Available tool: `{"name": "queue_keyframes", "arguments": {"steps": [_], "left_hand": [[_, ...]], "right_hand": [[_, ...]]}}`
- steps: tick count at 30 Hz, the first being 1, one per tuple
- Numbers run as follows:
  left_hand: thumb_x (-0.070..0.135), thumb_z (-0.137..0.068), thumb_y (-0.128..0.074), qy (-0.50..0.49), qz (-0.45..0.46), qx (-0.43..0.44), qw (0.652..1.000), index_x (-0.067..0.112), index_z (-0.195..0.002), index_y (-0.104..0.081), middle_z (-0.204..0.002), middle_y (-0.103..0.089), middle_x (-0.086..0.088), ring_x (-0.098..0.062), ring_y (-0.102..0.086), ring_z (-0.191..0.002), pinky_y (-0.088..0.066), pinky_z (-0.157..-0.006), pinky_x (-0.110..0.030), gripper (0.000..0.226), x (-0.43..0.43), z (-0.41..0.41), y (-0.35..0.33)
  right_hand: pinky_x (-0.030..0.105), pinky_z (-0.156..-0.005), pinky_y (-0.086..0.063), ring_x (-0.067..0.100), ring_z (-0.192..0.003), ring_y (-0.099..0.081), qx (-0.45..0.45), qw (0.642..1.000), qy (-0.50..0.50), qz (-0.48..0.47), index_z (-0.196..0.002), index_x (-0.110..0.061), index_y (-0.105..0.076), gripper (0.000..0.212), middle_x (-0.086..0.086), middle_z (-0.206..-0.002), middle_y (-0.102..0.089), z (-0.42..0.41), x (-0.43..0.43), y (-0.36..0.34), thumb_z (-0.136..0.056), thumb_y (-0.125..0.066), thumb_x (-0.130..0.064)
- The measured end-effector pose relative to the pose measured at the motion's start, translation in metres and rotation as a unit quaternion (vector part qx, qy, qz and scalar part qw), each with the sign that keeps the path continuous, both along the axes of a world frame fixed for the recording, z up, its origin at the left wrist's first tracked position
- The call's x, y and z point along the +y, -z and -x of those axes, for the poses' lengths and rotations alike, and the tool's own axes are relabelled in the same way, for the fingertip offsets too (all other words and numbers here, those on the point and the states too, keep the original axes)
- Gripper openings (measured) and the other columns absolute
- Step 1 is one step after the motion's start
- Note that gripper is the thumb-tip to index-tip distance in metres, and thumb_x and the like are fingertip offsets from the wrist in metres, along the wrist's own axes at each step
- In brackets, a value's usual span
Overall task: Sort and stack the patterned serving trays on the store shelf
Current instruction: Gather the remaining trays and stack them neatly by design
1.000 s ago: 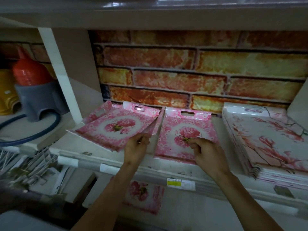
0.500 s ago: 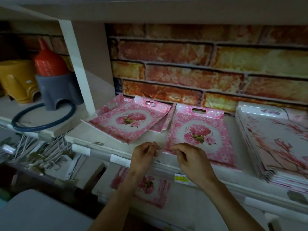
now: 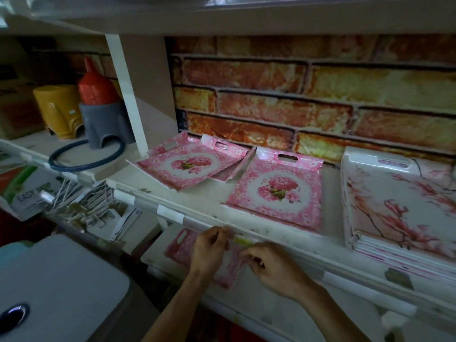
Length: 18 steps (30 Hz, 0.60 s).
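Two pink floral trays lie on the shelf [image 3: 209,206]. The left pink tray [image 3: 187,166] sits askew, overlapping another pink tray edge [image 3: 232,169]; the right pink tray [image 3: 276,191] lies flat. A tall stack of white blossom-patterned trays [image 3: 399,208] stands at the right. On the shelf below, another pink tray [image 3: 177,248] is partly hidden by my hands. My left hand [image 3: 209,250] is curled just under the shelf rail, over that lower tray. My right hand [image 3: 271,270] is curled beside it at the tray's right edge. Whether either grips the tray is unclear.
A white divider [image 3: 128,95] separates a side bay holding a yellow stool [image 3: 56,109], a grey stool [image 3: 103,124] with a red item on top, and a blue ring [image 3: 86,159]. Brick-pattern backing [image 3: 296,95] closes the rear. A grey-white lid [image 3: 56,287] sits lower left.
Both hands have dropped from the trays on the upper shelf, past the front rail, to the pink tray on the shelf below. The view has shifted down and left.
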<state>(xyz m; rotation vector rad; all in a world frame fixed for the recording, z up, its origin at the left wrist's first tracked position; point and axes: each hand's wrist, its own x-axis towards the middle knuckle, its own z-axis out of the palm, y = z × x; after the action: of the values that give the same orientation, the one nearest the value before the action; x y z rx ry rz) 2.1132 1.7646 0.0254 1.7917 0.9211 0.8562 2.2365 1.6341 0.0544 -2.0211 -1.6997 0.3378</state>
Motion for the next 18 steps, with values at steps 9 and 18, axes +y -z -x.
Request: {"name": "queue_keyframes", "arguments": {"steps": [9, 18], "left_hand": [[0.020, -0.096, -0.055, 0.009, 0.099, 0.014, 0.995, 0.013, -0.073, -0.065, -0.059, -0.065, -0.001, -0.009, -0.053, -0.043, -0.041, -0.047, -0.022, 0.026, -0.086, 0.017, 0.023], [0.023, -0.096, -0.057, -0.011, 0.172, 0.031, 0.984, 0.015, -0.091, -0.066, -0.069, -0.065, -0.001, -0.009, -0.059, -0.059, -0.048, -0.053, -0.020, 0.014, -0.109, 0.035, 0.045]], "right_hand": [[0.021, -0.088, -0.050, 0.000, -0.101, -0.062, 0.057, 0.998, -0.002, 0.036, -0.121, -0.034, -0.064, 0.035, -0.015, -0.116, -0.067, -0.007, -0.064, 0.030, -0.092, -0.051, -0.021], [0.025, -0.091, -0.050, 0.003, -0.103, -0.060, 0.106, 0.993, 0.011, 0.049, -0.126, -0.034, -0.060, 0.033, -0.011, -0.119, -0.063, -0.008, -0.079, 0.053, -0.097, -0.049, -0.023]]}}
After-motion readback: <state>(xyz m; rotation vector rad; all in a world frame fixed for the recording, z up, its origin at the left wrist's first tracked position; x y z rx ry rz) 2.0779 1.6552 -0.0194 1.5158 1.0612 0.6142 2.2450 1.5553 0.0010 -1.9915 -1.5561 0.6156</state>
